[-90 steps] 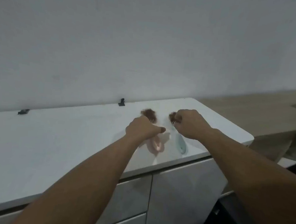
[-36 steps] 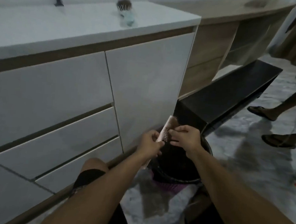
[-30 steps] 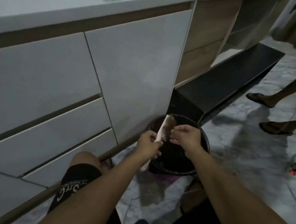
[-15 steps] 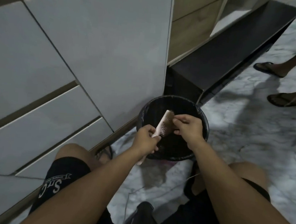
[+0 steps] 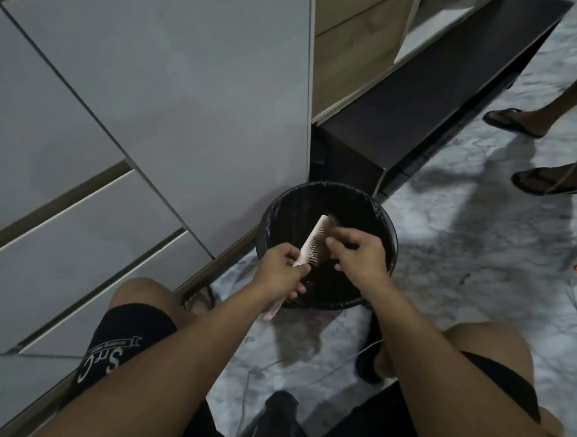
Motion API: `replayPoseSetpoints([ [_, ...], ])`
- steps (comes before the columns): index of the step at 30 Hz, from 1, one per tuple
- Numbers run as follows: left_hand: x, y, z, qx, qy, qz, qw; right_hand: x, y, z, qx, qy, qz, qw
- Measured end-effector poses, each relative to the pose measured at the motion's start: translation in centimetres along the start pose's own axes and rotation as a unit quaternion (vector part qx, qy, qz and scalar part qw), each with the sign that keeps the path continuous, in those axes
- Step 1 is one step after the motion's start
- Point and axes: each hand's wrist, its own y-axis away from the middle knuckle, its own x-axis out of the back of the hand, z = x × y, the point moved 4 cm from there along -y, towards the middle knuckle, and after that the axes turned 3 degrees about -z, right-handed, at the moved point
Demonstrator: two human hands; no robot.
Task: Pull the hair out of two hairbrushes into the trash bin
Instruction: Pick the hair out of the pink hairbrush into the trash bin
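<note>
Hairbrush number one, the pink one, sits tilted over the open mouth of the black trash bin, bristles facing right. We clamp its handle in our left hand, fist closed around it, with the handle end poking out below the bin's near rim. Our right hand is curled at the bristle face, fingertips pinching into a brownish clump of hair near the brush's far end. We judge this to be the stripping of the first brush, with hair still lodged there; the second brush is out of sight. Next we need a firm pinch and a pull away from the bristles, releasing over the bin, which stands on the marble floor touching the white cabinet.
</note>
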Motion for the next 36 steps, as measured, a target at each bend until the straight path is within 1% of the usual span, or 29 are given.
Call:
replayPoseSetpoints([
  [4, 0.2, -0.1, 0.2, 0.005, 0.000, 0.005, 1.000, 1.3, -0.7, 0.6, -0.023, -0.039, 0.076, 0.996],
  [7, 0.6, 0.1, 0.4, 0.007, 0.005, 0.003, 1.000, 1.9, -1.1, 0.7, -0.031, -0.077, 0.101, 0.991],
  [9, 0.6, 0.1, 0.5, 0.005, 0.008, 0.004, 1.000, 1.7, -1.2, 0.5, -0.036, -0.077, 0.087, 0.993],
  [12, 0.5, 0.2, 0.5, 0.005, 0.004, 0.010, 1.000, 0.8, -0.8, -0.5, -0.040, -0.063, 0.028, 0.997],
  [15, 0.6, 0.5, 1.0, -0.005, 0.005, 0.001, 1.000, 0.4, -0.2, -1.9, -0.039, -0.014, -0.011, 0.999],
  [20, 1.5, 1.5, 3.0, -0.030, 0.018, -0.015, 0.999, 1.4, 0.5, -5.9, -0.044, 0.060, -0.043, 0.996],
  [23, 1.7, 1.9, 3.7, -0.045, 0.030, -0.017, 0.998, 2.1, 0.3, -7.7, -0.042, 0.082, -0.020, 0.996],
  [27, 1.2, 2.3, 3.7, -0.053, 0.029, -0.026, 0.998, 2.4, 0.7, -7.6, -0.047, 0.099, 0.010, 0.994],
  [33, 1.1, 2.6, 3.5, -0.043, 0.024, -0.027, 0.998, 2.5, 1.7, -7.7, -0.035, 0.117, 0.008, 0.992],
  [36, 1.6, 2.9, 3.5, -0.041, 0.014, -0.033, 0.999, 2.0, 1.9, -7.8, -0.024, 0.105, -0.036, 0.994],
])
